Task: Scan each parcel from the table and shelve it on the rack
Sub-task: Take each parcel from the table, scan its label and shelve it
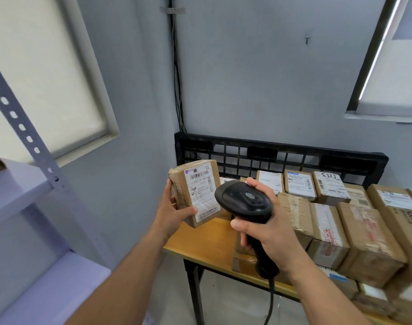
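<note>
While the pale grey slotted-steel rack (22,127) stands at far left, the left hand (174,207) grips a small brown cardboard parcel with a white barcode label (198,191), held above the table's near corner with the label facing up and the thumb on its lower corner. Just right, the right hand (270,231) is wrapped round a black corded handheld scanner (245,202). Best practice, likely: aim the nose at the upper barcode and hold the parcel steady. Further right, taped brown boxes (369,231) crowd the yellow wooden table (200,242).
</note>
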Motion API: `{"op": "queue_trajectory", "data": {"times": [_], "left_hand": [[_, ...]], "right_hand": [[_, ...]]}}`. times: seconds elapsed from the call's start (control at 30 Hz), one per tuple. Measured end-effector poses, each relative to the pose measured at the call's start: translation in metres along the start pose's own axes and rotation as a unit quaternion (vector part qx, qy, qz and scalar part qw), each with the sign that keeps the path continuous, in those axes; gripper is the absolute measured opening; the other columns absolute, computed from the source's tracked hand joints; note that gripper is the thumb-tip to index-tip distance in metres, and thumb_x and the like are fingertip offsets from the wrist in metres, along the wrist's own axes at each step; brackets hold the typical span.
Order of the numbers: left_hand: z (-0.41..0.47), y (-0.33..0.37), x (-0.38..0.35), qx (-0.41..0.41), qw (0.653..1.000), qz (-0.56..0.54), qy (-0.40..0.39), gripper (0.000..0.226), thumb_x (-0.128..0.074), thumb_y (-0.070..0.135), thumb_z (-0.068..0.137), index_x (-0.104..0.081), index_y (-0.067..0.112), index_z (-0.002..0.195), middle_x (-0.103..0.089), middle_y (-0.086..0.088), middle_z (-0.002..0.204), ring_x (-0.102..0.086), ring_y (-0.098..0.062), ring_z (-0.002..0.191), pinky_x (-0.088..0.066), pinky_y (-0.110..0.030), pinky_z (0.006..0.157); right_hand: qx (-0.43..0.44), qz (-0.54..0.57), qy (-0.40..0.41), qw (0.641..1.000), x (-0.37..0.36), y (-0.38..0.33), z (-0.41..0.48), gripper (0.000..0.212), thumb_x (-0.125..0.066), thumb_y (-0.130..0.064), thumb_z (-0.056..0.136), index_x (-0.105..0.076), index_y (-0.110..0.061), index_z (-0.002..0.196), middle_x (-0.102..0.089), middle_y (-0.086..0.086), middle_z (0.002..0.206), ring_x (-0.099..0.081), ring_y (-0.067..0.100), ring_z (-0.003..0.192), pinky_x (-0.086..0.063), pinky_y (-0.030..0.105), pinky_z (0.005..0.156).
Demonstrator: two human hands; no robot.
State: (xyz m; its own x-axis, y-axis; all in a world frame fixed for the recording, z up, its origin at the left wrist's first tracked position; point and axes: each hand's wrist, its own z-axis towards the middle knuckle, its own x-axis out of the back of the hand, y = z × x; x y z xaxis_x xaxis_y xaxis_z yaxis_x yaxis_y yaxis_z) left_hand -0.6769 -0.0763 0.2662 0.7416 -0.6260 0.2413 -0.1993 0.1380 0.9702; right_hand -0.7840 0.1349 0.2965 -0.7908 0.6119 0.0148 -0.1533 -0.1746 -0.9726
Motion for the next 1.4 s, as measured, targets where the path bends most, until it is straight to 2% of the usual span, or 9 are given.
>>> {"op": "queue_trajectory", "data": {"times": [0.13, 0.33, 0.5, 0.67, 0.87, 0.97, 1.03, 1.2, 1.4], "left_hand": [[-0.016, 0.012, 0.010, -0.018, 0.999, 0.008, 0.045, 0.104, -0.077, 0.007, 0.079, -0.011, 0.038, 0.152, -0.051, 0.004, 0.118, -0.052, -0.023, 0.121, -0.044, -0.040, 0.095], [-0.046, 0.034, 0.046, -0.046, 0.988, 0.010, 0.150, 0.098, -0.078, 0.023, 0.080, -0.014, 0.042, 0.151, -0.060, 0.000, 0.117, -0.060, -0.021, 0.111, -0.048, -0.047, 0.100], [-0.070, 0.062, 0.089, -0.090, 0.967, 0.011, 0.240, 0.091, -0.077, 0.026, 0.081, -0.019, 0.042, 0.151, -0.063, 0.005, 0.112, -0.063, -0.015, 0.105, -0.049, -0.045, 0.099], [-0.099, 0.084, 0.144, -0.122, 0.938, 0.000, 0.324, 0.085, -0.074, 0.019, 0.084, -0.024, 0.038, 0.150, -0.064, 0.001, 0.116, -0.063, -0.015, 0.107, -0.049, -0.048, 0.100], [-0.128, 0.095, 0.229, -0.112, 0.903, 0.011, 0.415, 0.088, -0.075, 0.042, 0.066, -0.034, 0.042, 0.144, -0.067, 0.013, 0.116, -0.066, -0.010, 0.103, -0.053, -0.047, 0.093], [-0.140, 0.096, 0.272, -0.104, 0.886, 0.009, 0.452, 0.080, -0.073, 0.034, 0.072, -0.037, 0.043, 0.143, -0.067, 0.008, 0.116, -0.065, -0.013, 0.106, -0.054, -0.047, 0.093], [-0.145, 0.096, 0.301, -0.093, 0.872, 0.005, 0.480, 0.081, -0.072, 0.042, 0.066, -0.038, 0.046, 0.140, -0.068, 0.004, 0.114, -0.065, -0.016, 0.105, -0.054, -0.046, 0.092], [-0.143, 0.099, 0.363, -0.080, 0.861, -0.011, 0.503, 0.064, -0.070, 0.032, 0.079, -0.043, 0.038, 0.137, -0.067, 0.009, 0.107, -0.068, -0.016, 0.097, -0.060, -0.042, 0.078], [-0.119, 0.099, 0.419, -0.052, 0.871, 0.003, 0.489, 0.065, -0.067, 0.040, 0.074, -0.045, 0.036, 0.135, -0.066, 0.005, 0.117, -0.068, -0.018, 0.098, -0.059, -0.042, 0.079]], "right_hand": [[0.038, -0.012, -0.016, 0.999, 0.002, -0.006, 0.002, 0.082, -0.080, 0.001, 0.073, -0.045, -0.041, 0.134, -0.057, 0.007, 0.123, -0.064, 0.029, 0.057, -0.059, 0.041, 0.056], [0.052, 0.019, -0.058, 0.997, -0.009, -0.012, 0.010, 0.082, -0.080, -0.003, 0.072, -0.046, -0.042, 0.136, -0.064, -0.012, 0.111, -0.064, 0.027, 0.058, -0.057, 0.038, 0.056], [0.052, 0.057, -0.116, 0.990, -0.039, -0.026, 0.020, 0.084, -0.078, 0.000, 0.072, -0.046, -0.045, 0.134, -0.063, 0.014, 0.099, -0.061, 0.027, 0.057, -0.054, 0.032, 0.054], [0.064, 0.077, -0.169, 0.981, -0.085, -0.039, 0.031, 0.083, -0.074, 0.010, 0.075, -0.046, -0.042, 0.133, -0.064, 0.013, 0.088, -0.058, 0.028, 0.053, -0.053, 0.035, 0.051], [0.072, 0.089, -0.222, 0.968, -0.153, -0.050, 0.044, 0.082, -0.076, 0.009, 0.073, -0.050, -0.045, 0.129, -0.063, 0.013, 0.109, -0.060, 0.030, 0.056, -0.054, 0.040, 0.054], [0.067, 0.091, -0.247, 0.962, -0.187, -0.054, 0.048, 0.080, -0.076, 0.010, 0.074, -0.052, -0.047, 0.125, -0.065, 0.008, 0.109, -0.060, 0.030, 0.057, -0.055, 0.041, 0.055], [0.062, 0.090, -0.256, 0.960, -0.208, -0.056, 0.050, 0.079, -0.075, 0.011, 0.075, -0.053, -0.047, 0.124, -0.065, 0.009, 0.108, -0.059, 0.030, 0.055, -0.054, 0.040, 0.054], [0.049, 0.096, -0.263, 0.959, -0.254, -0.058, 0.057, 0.078, -0.073, 0.015, 0.075, -0.053, -0.044, 0.122, -0.065, 0.009, 0.109, -0.056, 0.032, 0.052, -0.052, 0.040, 0.051], [0.037, 0.098, -0.257, 0.961, -0.297, -0.056, 0.069, 0.079, -0.074, 0.015, 0.075, -0.055, -0.049, 0.118, -0.064, 0.012, 0.109, -0.056, 0.033, 0.051, -0.052, 0.037, 0.050]]}}
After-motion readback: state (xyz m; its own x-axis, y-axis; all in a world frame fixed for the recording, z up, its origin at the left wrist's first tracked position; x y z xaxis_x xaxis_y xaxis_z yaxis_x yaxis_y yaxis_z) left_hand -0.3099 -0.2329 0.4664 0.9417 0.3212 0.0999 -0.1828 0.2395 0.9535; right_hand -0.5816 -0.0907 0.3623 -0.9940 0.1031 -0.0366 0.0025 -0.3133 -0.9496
